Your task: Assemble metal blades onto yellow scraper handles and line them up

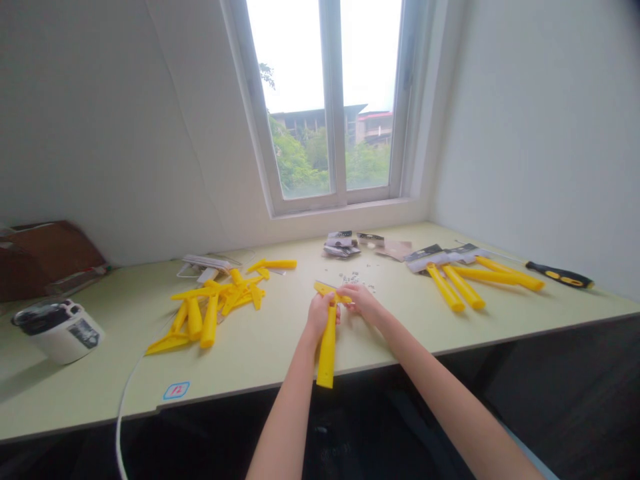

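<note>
A yellow scraper (327,353) with a wide head is held near the table's front edge, its handle pointing toward me. My left hand (318,317) is closed around it just below the head. At the head's right end, my right hand (361,301) has its fingers bent and closed; whatever is between the fingertips is hidden or too small to name. Just beyond my hands lie several tiny metal pieces (354,277), perhaps screws, scattered on the table.
Several yellow scrapers (210,320) are piled at left. Packaged yellow-handled scrapers (465,287) and a black-yellow screwdriver (560,274) lie at right. Card packaging (341,244) sits at the back. A white mug (65,337), brown box (47,257) and white cable (123,407) are on the left.
</note>
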Demonstrator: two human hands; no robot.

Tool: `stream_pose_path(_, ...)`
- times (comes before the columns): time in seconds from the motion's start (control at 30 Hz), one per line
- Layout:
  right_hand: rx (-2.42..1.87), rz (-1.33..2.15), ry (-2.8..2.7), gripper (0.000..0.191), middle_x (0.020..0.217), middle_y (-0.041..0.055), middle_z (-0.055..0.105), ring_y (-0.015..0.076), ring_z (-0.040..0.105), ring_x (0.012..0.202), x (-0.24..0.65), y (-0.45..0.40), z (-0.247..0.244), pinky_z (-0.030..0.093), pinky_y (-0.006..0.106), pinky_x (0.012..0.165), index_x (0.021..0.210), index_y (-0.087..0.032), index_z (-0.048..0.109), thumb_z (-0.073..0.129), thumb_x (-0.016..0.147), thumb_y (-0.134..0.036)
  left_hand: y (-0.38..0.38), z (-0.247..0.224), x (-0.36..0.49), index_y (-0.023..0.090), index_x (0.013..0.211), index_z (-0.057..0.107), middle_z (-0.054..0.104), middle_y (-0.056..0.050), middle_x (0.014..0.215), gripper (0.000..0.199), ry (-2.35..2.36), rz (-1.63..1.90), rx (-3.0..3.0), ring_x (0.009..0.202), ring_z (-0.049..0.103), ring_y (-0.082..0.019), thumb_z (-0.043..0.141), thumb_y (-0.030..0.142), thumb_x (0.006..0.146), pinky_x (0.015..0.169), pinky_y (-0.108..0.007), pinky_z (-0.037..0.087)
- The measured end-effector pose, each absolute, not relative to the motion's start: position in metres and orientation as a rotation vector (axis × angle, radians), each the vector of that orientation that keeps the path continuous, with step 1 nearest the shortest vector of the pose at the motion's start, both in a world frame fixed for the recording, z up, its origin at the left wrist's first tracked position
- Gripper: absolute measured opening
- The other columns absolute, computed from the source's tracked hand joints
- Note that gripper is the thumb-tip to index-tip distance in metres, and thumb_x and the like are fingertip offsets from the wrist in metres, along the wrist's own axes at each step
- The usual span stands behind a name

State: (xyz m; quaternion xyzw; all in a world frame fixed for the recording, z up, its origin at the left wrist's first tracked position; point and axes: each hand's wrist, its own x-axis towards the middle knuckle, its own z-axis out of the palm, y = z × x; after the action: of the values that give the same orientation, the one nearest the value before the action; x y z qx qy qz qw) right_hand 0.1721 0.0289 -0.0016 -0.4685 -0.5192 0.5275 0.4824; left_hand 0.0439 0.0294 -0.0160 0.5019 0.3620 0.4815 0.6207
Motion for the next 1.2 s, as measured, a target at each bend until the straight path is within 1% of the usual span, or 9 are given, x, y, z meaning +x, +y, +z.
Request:
stream_pose_path(0.1, -1.133, 1.259, -1.317, 0.017, 0.055, -0.0018, 0.051, 0.0068, 0.041, 0.047, 0.173, 0.029, -0.002, 0.026, 0.020, 0.044, 0.059, -0.016, 0.056, 0.059, 0.062, -0.033, 0.029, -0.017, 0.044, 0.016, 0.076, 0.048, 0.048, 0.003, 0.040, 0.026, 0.836, 1.105, 1.168, 0.030, 0.043, -0.010, 0.050, 0.041, 0.068, 0.033, -0.021, 0.029)
stream_pose_path(0.3, -1.238, 1.098, -1.386, 0.018, 0.055, -0.0007, 0.054, 0.0094, 0.044, 0.048, 0.171, 0.029, -0.003, 0.028, 0.021, 0.044, 0.061, -0.017, 0.058, 0.056, 0.065, -0.034, 0.031, -0.018, 0.044, 0.016, 0.074, 0.047, 0.048, 0.003, 0.040, 0.024, 0.846, 1.112, 1.171, 0.030, 0.042, -0.010, 0.049, 0.039, 0.068, 0.033, -0.021, 0.030)
stream_pose_path(0.37, -1.285, 0.909, -1.424, 0.018, 0.059, 0.0011, 0.058, 0.0118, 0.048, 0.052, 0.172, 0.032, -0.005, 0.033, 0.023, 0.048, 0.064, -0.018, 0.060, 0.055, 0.066, -0.035, 0.032, -0.019, 0.044, 0.017, 0.074, 0.047, 0.048, 0.003, 0.040, 0.023, 0.850, 1.132, 1.158, 0.030, 0.041, -0.010, 0.049, 0.039, 0.069, 0.034, -0.021, 0.031)
stream_pose_path(0.47, -1.340, 0.520, -1.424, 0.021, 0.073, 0.0040, 0.064, 0.0150, 0.053, 0.062, 0.175, 0.036, -0.007, 0.040, 0.027, 0.061, 0.071, -0.019, 0.063, 0.051, 0.070, -0.037, 0.032, -0.019, 0.045, 0.017, 0.071, 0.046, 0.047, 0.003, 0.041, 0.024, 0.868, 1.159, 1.128, 0.030, 0.041, -0.009, 0.050, 0.040, 0.067, 0.034, -0.022, 0.032)
stream_pose_path(0.53, -1.375, 0.342, -1.385, 0.024, 0.078, 0.0049, 0.066, 0.0160, 0.055, 0.065, 0.180, 0.038, -0.007, 0.041, 0.028, 0.066, 0.076, -0.019, 0.063, 0.046, 0.073, -0.035, 0.033, -0.018, 0.046, 0.018, 0.070, 0.045, 0.046, 0.004, 0.040, 0.024, 0.889, 1.160, 1.104, 0.031, 0.040, -0.009, 0.051, 0.040, 0.066, 0.034, -0.022, 0.032)
stream_pose_path(0.6, -1.414, 0.260, -1.348, 0.024, 0.079, 0.0047, 0.067, 0.0166, 0.055, 0.067, 0.187, 0.041, -0.005, 0.041, 0.028, 0.068, 0.078, -0.019, 0.064, 0.044, 0.074, -0.032, 0.033, -0.018, 0.047, 0.018, 0.070, 0.043, 0.046, 0.004, 0.041, 0.024, 0.895, 1.162, 1.089, 0.031, 0.040, -0.009, 0.052, 0.040, 0.066, 0.035, -0.022, 0.031)
stream_pose_path(0.73, -1.541, 0.206, -1.361, 0.023, 0.077, 0.0039, 0.067, 0.0171, 0.057, 0.070, 0.212, 0.053, -0.003, 0.041, 0.027, 0.068, 0.075, -0.020, 0.065, 0.044, 0.071, -0.025, 0.033, -0.018, 0.047, 0.018, 0.071, 0.043, 0.046, 0.004, 0.042, 0.024, 0.889, 1.162, 1.056, 0.033, 0.041, -0.009, 0.053, 0.040, 0.065, 0.035, -0.021, 0.032)
stream_pose_path(0.93, -1.750, 0.142, -1.466, 0.024, 0.076, 0.0058, 0.067, 0.0183, 0.058, 0.073, 0.254, 0.064, -0.013, 0.039, 0.027, 0.068, 0.075, -0.019, 0.068, 0.044, 0.069, -0.020, 0.033, -0.019, 0.046, 0.018, 0.072, 0.042, 0.046, 0.004, 0.043, 0.023, 0.885, 1.165, 1.045, 0.035, 0.042, -0.009, 0.051, 0.038, 0.067, 0.036, -0.022, 0.032)
stream_pose_path(1.2, -1.869, 0.141, -1.455, 0.023, 0.079, 0.0077, 0.068, 0.0194, 0.059, 0.075, 0.262, 0.051, -0.016, 0.039, 0.028, 0.069, 0.075, -0.017, 0.068, 0.047, 0.070, -0.021, 0.030, -0.016, 0.046, 0.017, 0.076, 0.043, 0.045, 0.004, 0.045, 0.022, 0.904, 1.184, 1.026, 0.038, 0.043, -0.010, 0.050, 0.036, 0.068, 0.037, -0.022, 0.034)
